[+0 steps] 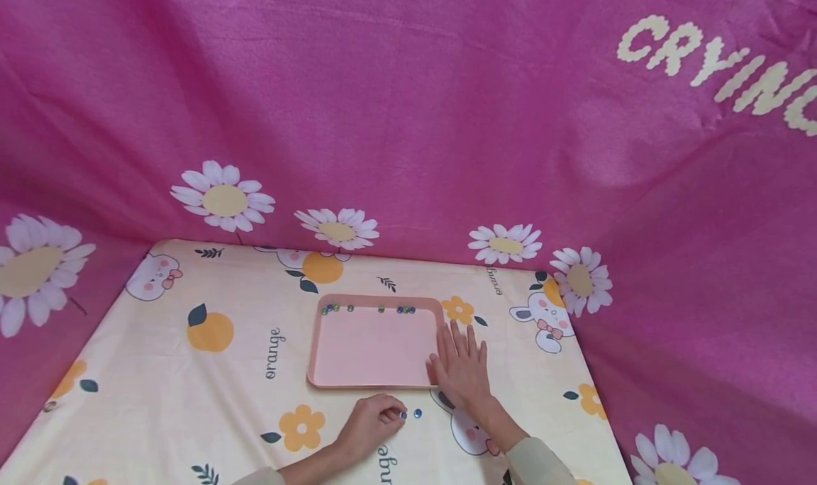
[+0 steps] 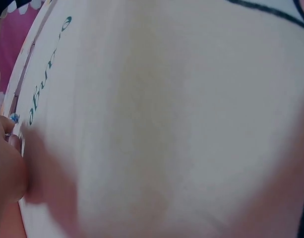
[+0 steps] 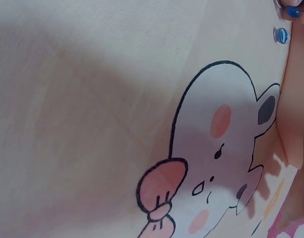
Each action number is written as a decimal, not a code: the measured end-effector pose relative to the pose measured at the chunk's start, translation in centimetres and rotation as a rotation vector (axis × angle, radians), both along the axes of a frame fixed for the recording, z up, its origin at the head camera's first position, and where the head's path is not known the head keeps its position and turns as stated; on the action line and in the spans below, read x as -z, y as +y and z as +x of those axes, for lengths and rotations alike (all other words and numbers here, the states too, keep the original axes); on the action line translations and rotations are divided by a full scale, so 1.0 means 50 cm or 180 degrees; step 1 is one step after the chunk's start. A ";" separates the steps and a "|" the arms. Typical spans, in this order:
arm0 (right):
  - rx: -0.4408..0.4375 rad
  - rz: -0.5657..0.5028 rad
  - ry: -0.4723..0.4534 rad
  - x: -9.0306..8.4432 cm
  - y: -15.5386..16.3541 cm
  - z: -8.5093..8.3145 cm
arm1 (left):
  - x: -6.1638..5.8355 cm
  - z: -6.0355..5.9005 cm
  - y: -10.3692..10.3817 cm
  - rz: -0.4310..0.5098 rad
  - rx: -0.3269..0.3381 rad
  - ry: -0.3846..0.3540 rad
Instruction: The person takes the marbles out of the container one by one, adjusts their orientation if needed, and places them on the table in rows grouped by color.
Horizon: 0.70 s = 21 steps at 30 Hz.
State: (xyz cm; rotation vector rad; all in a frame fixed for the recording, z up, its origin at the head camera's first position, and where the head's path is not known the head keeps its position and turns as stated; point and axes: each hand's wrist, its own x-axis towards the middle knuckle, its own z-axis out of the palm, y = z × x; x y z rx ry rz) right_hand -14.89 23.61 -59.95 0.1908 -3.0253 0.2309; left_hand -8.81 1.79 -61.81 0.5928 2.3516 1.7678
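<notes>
My left hand (image 1: 370, 422) curls on a blue bead (image 1: 403, 415) — another bead (image 1: 418, 413) lies just right of it on the counter (image 1: 191, 400). My right hand (image 1: 461, 368) lies flat against the pink tray (image 1: 376, 347) — tray just beyond the beads.

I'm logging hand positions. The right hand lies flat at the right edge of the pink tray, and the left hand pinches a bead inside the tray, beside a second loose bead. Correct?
Not quite. In the head view the left hand pinches its bead on the tablecloth in front of the pink tray, not inside it. The second loose bead lies beside it; the right hand lies flat at the tray's right edge.
</notes>
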 end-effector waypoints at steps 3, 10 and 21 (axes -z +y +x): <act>-0.0006 0.0009 0.0006 0.000 -0.001 0.000 | 0.002 0.003 0.000 -0.0028 -0.0009 0.0107; 0.0005 0.0016 0.0013 0.001 0.000 0.002 | 0.000 0.005 0.005 -0.0113 -0.0044 0.0214; -0.0017 -0.0047 -0.0048 -0.002 0.000 0.002 | -0.001 0.005 0.008 -0.0298 -0.0095 0.0287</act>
